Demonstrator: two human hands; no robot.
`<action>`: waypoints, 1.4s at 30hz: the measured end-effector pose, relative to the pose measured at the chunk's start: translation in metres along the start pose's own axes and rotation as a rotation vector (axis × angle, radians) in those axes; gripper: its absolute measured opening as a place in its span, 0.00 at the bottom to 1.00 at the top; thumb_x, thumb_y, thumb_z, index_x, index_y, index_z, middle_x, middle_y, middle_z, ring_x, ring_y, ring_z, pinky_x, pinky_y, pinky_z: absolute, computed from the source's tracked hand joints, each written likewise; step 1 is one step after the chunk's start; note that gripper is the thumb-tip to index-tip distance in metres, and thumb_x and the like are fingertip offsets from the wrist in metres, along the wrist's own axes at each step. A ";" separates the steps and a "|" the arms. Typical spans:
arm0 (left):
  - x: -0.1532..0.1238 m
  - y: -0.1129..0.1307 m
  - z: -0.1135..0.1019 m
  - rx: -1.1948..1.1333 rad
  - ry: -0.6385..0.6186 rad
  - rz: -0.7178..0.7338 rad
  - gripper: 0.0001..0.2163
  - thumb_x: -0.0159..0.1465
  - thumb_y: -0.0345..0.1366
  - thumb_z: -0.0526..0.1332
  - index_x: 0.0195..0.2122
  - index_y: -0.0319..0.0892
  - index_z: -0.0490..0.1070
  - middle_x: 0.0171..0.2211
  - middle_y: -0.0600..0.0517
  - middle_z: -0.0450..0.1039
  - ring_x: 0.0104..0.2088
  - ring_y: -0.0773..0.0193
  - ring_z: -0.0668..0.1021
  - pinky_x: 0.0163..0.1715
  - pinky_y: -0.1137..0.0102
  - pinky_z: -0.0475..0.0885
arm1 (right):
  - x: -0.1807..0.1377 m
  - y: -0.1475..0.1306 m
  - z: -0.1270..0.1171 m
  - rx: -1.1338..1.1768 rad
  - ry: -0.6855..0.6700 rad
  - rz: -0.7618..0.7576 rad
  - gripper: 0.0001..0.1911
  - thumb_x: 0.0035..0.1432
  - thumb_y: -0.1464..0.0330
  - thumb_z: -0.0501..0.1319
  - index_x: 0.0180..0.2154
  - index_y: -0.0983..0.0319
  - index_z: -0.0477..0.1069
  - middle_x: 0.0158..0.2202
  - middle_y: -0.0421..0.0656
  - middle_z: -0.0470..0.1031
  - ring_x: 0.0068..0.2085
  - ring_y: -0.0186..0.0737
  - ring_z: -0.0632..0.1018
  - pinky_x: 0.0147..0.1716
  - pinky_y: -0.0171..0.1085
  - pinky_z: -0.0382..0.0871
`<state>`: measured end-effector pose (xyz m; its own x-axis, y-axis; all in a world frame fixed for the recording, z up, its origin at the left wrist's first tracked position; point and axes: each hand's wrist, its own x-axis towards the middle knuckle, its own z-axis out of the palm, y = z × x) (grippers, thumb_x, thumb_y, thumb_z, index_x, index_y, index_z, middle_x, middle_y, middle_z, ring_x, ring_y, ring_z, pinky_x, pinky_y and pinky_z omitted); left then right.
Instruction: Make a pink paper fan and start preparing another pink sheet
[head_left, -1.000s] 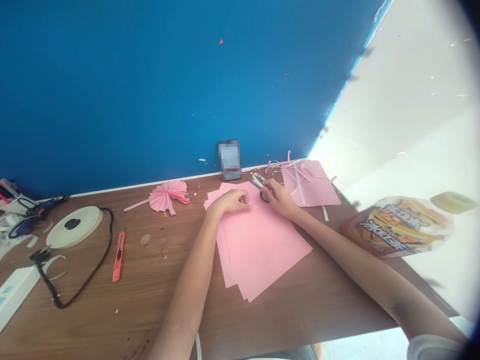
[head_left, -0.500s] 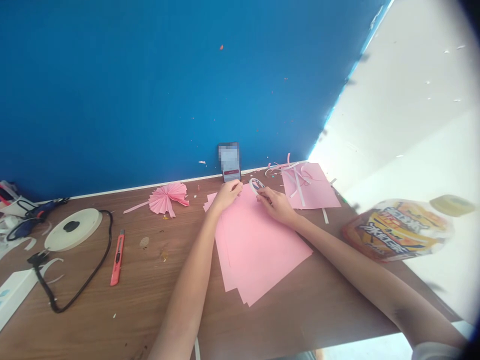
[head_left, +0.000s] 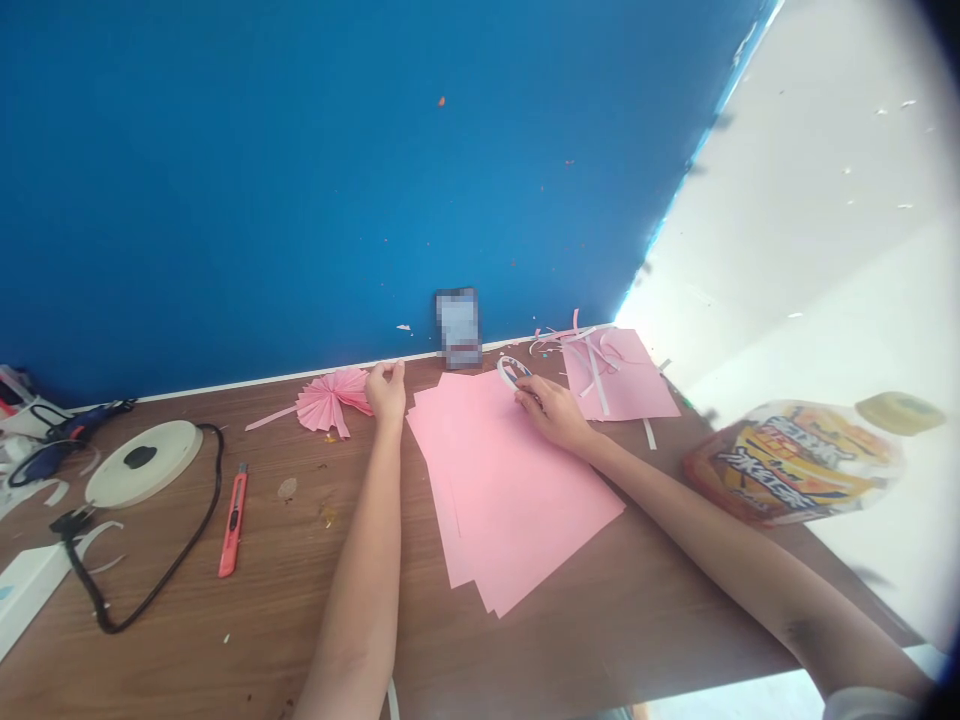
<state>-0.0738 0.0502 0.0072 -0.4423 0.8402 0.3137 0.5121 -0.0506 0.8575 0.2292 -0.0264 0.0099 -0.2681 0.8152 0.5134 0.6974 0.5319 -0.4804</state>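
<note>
In the head view, my right hand (head_left: 551, 408) grips a narrow roll of tape (head_left: 508, 370), a white ring standing over the back of the pink paper sheets (head_left: 517, 510). My left hand (head_left: 387, 390) is raised near the back of the table with thumb and fingers pinched together; whatever may be between them is too small to make out. Just left of that hand lies a pleated pink paper fan (head_left: 330, 402), its right side partly covered by the hand. The pink sheets lie overlapped and slightly fanned out.
A phone (head_left: 459, 330) leans against the blue wall. Right of it, thin paper strips (head_left: 596, 370) lie on another pink sheet (head_left: 637, 395). A bottle (head_left: 795, 460) stands at the right edge. To the left are a red box cutter (head_left: 233, 525) and a round lid-like disc (head_left: 161, 470) with a black cord (head_left: 172, 575).
My left hand has moved left, from the back of the pink sheets to beside the paper fan, uncovering the sheets' back corner. My right hand stays on the tape roll.
</note>
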 end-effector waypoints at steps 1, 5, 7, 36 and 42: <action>-0.002 0.004 0.002 -0.004 -0.020 -0.002 0.11 0.62 0.43 0.54 0.35 0.41 0.69 0.32 0.51 0.75 0.25 0.68 0.74 0.33 0.70 0.68 | 0.000 0.000 0.000 0.005 0.005 -0.004 0.11 0.66 0.64 0.48 0.43 0.57 0.67 0.35 0.43 0.75 0.36 0.43 0.75 0.33 0.39 0.65; -0.014 0.028 0.014 -0.165 -0.193 0.066 0.11 0.63 0.39 0.53 0.45 0.44 0.65 0.33 0.52 0.75 0.25 0.69 0.74 0.29 0.72 0.68 | 0.001 -0.001 -0.002 -0.002 0.034 -0.050 0.11 0.67 0.65 0.47 0.43 0.58 0.66 0.35 0.45 0.74 0.38 0.43 0.73 0.36 0.40 0.65; -0.021 0.043 0.020 -0.242 -0.372 0.120 0.11 0.63 0.42 0.54 0.41 0.42 0.68 0.37 0.49 0.75 0.29 0.68 0.75 0.30 0.73 0.68 | 0.002 -0.001 -0.002 -0.022 0.042 -0.096 0.11 0.67 0.65 0.47 0.42 0.58 0.67 0.35 0.46 0.73 0.39 0.44 0.72 0.38 0.41 0.65; -0.070 0.077 0.053 -0.489 -0.798 0.227 0.21 0.61 0.44 0.61 0.52 0.39 0.68 0.38 0.46 0.78 0.38 0.62 0.79 0.39 0.70 0.71 | -0.001 0.003 -0.002 0.285 0.133 0.184 0.17 0.65 0.59 0.50 0.52 0.57 0.60 0.32 0.41 0.75 0.25 0.37 0.75 0.29 0.39 0.70; -0.068 0.071 0.056 -0.636 -0.837 0.163 0.18 0.56 0.42 0.66 0.44 0.38 0.70 0.33 0.47 0.78 0.33 0.64 0.79 0.37 0.68 0.72 | 0.002 0.005 -0.002 0.499 0.068 0.279 0.15 0.64 0.56 0.51 0.48 0.56 0.60 0.28 0.37 0.73 0.18 0.33 0.71 0.21 0.36 0.67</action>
<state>0.0337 0.0194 0.0237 0.3685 0.8893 0.2709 -0.0662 -0.2656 0.9618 0.2337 -0.0228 0.0103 -0.0642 0.9322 0.3561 0.3333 0.3564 -0.8729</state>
